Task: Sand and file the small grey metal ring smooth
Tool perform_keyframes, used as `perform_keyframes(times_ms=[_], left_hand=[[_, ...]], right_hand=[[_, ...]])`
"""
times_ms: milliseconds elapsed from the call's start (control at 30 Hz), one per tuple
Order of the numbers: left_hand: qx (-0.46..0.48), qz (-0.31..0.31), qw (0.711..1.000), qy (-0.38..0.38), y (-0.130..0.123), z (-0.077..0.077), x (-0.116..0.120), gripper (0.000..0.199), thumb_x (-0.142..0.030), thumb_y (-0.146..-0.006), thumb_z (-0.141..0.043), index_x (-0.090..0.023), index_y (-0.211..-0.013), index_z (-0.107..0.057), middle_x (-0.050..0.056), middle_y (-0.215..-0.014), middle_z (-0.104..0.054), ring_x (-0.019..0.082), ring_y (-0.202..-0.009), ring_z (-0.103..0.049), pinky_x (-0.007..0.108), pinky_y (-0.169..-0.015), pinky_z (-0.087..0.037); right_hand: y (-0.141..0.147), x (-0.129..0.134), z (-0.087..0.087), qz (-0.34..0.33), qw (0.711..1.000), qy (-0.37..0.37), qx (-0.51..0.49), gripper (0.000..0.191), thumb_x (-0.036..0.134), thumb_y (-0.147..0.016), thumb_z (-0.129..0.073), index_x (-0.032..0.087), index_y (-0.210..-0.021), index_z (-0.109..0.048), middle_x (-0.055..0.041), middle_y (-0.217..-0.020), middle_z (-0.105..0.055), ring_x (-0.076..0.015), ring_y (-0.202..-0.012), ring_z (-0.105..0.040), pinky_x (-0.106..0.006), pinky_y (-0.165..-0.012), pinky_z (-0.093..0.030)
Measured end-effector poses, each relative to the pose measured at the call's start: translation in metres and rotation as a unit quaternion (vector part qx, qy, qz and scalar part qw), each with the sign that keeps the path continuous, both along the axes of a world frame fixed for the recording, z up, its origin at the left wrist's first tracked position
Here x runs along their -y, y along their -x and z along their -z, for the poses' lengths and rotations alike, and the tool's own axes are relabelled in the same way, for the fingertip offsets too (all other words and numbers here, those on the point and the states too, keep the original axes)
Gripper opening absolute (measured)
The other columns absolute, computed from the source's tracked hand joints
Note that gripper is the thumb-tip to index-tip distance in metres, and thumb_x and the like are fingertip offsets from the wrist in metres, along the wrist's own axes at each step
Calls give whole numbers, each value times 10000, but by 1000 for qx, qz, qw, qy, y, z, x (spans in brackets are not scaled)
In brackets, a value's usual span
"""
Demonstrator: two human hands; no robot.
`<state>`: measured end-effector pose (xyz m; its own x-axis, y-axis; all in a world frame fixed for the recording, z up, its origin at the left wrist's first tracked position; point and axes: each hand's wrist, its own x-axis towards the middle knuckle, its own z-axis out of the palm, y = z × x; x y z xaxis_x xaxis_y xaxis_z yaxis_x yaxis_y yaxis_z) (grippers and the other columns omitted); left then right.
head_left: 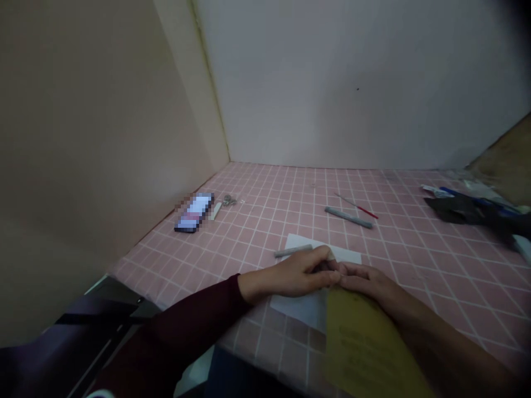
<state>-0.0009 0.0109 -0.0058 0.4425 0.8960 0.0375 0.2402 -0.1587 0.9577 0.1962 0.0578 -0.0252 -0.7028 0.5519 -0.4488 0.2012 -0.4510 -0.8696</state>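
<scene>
My left hand [305, 273] and my right hand [369, 283] meet over the near part of the table, fingertips pinched together. Between them they grip the top edge of a yellow sheet [360, 337] with faint print, which hangs down toward me past the table's near edge. Whether anything smaller is between the fingers cannot be made out. Under the hands lies a sheet of white paper [296, 311]. A short grey stick [292, 251] rests on its far left part, just beyond my left hand.
A thicker grey stick [348, 217] and a thin red-handled tool [359, 207] lie farther back on the pink-checked table [257, 221]. At the left are a phone [194, 213], a small white strip [215, 211] and small metal rings [229, 200]. Dark cloth [454, 209] lies at the right.
</scene>
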Motion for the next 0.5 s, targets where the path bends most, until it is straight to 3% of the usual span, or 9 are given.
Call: perform_keyframes(times_ms=[100, 200, 267, 333, 433, 500], left_hand=[[68, -2, 996, 60, -1, 5, -1, 155, -304, -922, -578, -183, -922, -481, -27, -761, -490, 102, -669, -452, 242, -616, -363], [103, 5, 988, 118, -1, 8, -1, 186, -329, -921, -577, -182, -882, -471, -32, -720, -491, 100, -638, -451, 244, -595, -355], [110, 12, 986, 123, -1, 8, -1, 211, -347, -927, -561, -186, -846, -452, -39, -698, -466, 96, -612, -426, 244, -577, -340], [96, 15, 992, 75, 0, 4, 1, 212, -346, -930, -555, -189, -845, -441, -34, -731, -452, 97, -627, -410, 245, -583, -338], [23, 25, 998, -44, 2, -3, 4, 176, -318, -922, -573, -193, -888, -454, 8, -850, -501, 130, -753, -467, 276, -686, -386], [-10, 30, 997, -70, 2, -3, 3, 168, -305, -913, -586, -195, -900, -459, 23, -885, -523, 149, -805, -488, 292, -727, -396]], right_hand=[[-1, 3, -7, 3, 994, -106, 23, 361, 464, -745, -737, 198, -732, -494, 29, -672, -484, -108, -586, -439, -241, -542, -352], [-2, 5, -15, -2, 967, -250, 54, 316, 434, -799, -691, 198, -700, -506, 20, -680, -482, -127, -637, -447, -251, -575, -359], [-2, 5, -16, 1, 954, -291, 65, 296, 428, -812, -676, 201, -705, -520, 13, -692, -501, -139, -666, -467, -260, -604, -376], [-2, 5, -12, 1, 967, -248, 59, 306, 449, -806, -671, 205, -717, -509, 14, -691, -511, -140, -653, -480, -264, -599, -385], [-1, 5, -4, -21, 995, -99, 27, 333, 512, -786, -648, 208, -760, -515, 7, -682, -544, -146, -620, -524, -276, -592, -417], [0, 6, -2, -31, 998, -56, 19, 355, 541, -761, -644, 205, -776, -530, 0, -673, -561, -155, -615, -546, -283, -595, -429]])
